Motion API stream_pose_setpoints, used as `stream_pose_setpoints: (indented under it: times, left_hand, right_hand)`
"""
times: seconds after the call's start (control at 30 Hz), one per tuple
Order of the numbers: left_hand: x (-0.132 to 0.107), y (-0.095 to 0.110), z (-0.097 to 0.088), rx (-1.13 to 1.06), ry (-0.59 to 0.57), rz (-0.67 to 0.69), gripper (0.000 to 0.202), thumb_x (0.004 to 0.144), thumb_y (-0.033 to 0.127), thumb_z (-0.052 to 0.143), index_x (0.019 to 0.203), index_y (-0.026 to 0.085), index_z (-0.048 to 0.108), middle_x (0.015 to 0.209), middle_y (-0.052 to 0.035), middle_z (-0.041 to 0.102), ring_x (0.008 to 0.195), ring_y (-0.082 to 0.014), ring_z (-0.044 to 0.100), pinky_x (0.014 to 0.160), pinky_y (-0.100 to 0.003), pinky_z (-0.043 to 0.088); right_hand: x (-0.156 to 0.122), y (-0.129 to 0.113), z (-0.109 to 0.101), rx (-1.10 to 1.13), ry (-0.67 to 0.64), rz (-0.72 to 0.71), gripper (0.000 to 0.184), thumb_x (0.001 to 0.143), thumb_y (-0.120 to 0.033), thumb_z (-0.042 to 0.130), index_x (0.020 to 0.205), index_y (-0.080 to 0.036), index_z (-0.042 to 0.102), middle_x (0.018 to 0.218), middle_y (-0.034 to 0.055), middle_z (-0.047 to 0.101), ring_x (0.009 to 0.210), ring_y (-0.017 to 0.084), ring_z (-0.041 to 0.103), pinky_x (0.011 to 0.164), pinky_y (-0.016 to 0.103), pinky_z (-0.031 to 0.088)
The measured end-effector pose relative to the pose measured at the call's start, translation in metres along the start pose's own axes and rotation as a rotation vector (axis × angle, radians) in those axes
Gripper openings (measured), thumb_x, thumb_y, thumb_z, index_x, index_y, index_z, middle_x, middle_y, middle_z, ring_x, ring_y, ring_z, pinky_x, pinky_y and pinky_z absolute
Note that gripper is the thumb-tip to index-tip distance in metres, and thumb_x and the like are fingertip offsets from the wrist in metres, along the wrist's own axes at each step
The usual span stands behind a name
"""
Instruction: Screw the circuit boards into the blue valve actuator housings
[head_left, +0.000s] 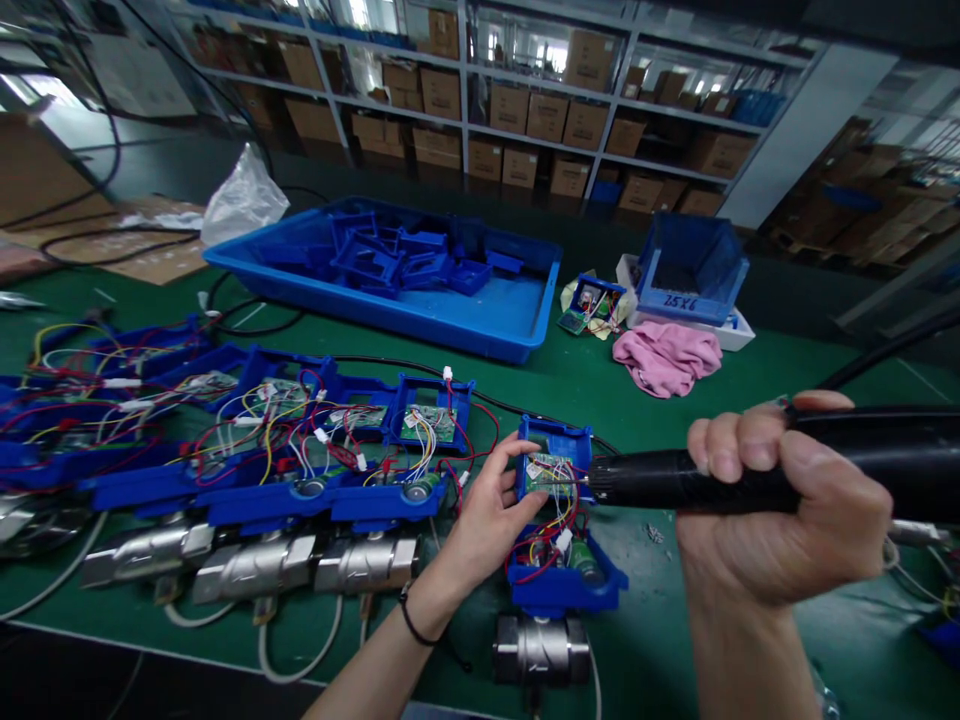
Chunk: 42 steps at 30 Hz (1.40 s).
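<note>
Right of the blue tray (427, 312), the black driver (652, 480) runs off the right edge of view, its tip too fine to place on the circuit board (553, 466); the left hand (487, 520) hides part of the blue housing (577, 441), the right hand (795, 490) part of the driver. Behind the tray, print on the cartons (547, 118) is too small to read; left of it, the leftmost valve (37, 525) is cut off.

The head camera looks forward and down, close over the workbench (649, 610).
</note>
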<state>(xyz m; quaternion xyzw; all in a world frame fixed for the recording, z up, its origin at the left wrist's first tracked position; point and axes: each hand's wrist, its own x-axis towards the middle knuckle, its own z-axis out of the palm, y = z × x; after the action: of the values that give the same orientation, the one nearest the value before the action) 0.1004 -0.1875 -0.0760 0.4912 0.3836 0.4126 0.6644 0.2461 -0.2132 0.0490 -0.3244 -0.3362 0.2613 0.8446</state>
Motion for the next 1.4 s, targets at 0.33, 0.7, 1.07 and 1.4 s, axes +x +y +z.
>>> stream_pose_setpoints:
  times: [0.33, 0.7, 1.07, 1.4]
  left_hand:
    - [0.001, 0.0, 0.0, -0.018, 0.018, -0.045, 0.043, 0.072, 0.018, 0.067, 0.11, 0.021, 0.047, 0.144, -0.0123, 0.039, 0.091, -0.0165, 0.067, 0.086, -0.033, 0.053]
    - [0.003, -0.003, 0.0, -0.006, 0.03, -0.058, 0.043, 0.071, 0.018, 0.068, 0.109, 0.021, 0.048, 0.142, -0.0097, 0.039, 0.09, -0.0138, 0.065, 0.082, -0.028, 0.053]
    - [0.003, -0.003, 0.002, -0.001, 0.062, -0.057, 0.042, 0.068, 0.02, 0.069, 0.105, 0.02, 0.048, 0.132, -0.0087, 0.049, 0.084, -0.0125, 0.065, 0.076, -0.025, 0.053]
    - [0.004, -0.007, 0.001, 0.041, 0.039, -0.045, 0.049, 0.07, 0.021, 0.068, 0.112, 0.02, 0.045, 0.093, -0.002, 0.066, 0.081, -0.0168, 0.067, 0.073, -0.028, 0.054]
  right_hand:
    - [-0.022, 0.015, 0.009, -0.04, -0.089, -0.021, 0.021, 0.069, -0.015, 0.055, 0.089, -0.02, 0.049, 0.053, -0.0083, 0.047, 0.042, 0.007, 0.043, 0.045, 0.023, 0.038]
    - [-0.024, 0.031, 0.0, -0.117, -0.13, -0.068, 0.02, 0.073, -0.018, 0.057, 0.092, -0.021, 0.05, 0.057, -0.0085, 0.05, 0.043, 0.008, 0.046, 0.046, 0.026, 0.04]
    - [-0.027, 0.042, 0.0, -0.098, -0.193, -0.081, 0.016, 0.077, -0.014, 0.057, 0.088, -0.021, 0.048, 0.058, -0.0086, 0.05, 0.043, 0.007, 0.048, 0.044, 0.023, 0.041]
    - [-0.028, 0.053, 0.002, -0.113, -0.316, -0.056, 0.022, 0.078, -0.012, 0.056, 0.097, -0.022, 0.053, 0.061, -0.0076, 0.05, 0.048, 0.008, 0.05, 0.048, 0.025, 0.041]
